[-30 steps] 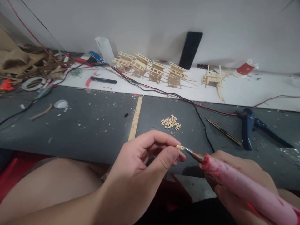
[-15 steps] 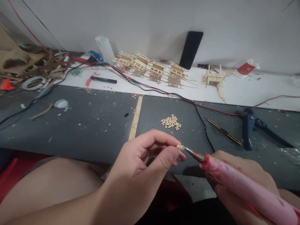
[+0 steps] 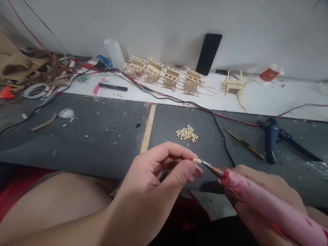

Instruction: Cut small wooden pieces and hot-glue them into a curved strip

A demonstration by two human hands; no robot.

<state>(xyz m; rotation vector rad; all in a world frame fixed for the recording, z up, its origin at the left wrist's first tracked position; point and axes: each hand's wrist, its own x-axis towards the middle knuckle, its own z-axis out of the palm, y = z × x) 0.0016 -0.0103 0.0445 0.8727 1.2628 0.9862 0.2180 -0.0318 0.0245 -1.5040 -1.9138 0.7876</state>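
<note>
My left hand (image 3: 156,177) pinches a tiny wooden bead (image 3: 196,160) between thumb and forefinger, low in the middle of the view. My right hand (image 3: 266,194) grips a pink pen-shaped tool (image 3: 269,206) whose metal tip (image 3: 210,166) touches the bead's end. A small pile of the same wooden beads (image 3: 187,133) lies on the dark grey mat (image 3: 102,136) just beyond my left hand.
Several small wooden cart models (image 3: 166,75) stand on the white board (image 3: 269,99) at the back, with a black phone (image 3: 208,54) leaning on the wall. Red and black wires (image 3: 220,133) cross the mat. Blue pliers (image 3: 271,138) and a thin pencil (image 3: 244,144) lie to the right; clutter is at far left.
</note>
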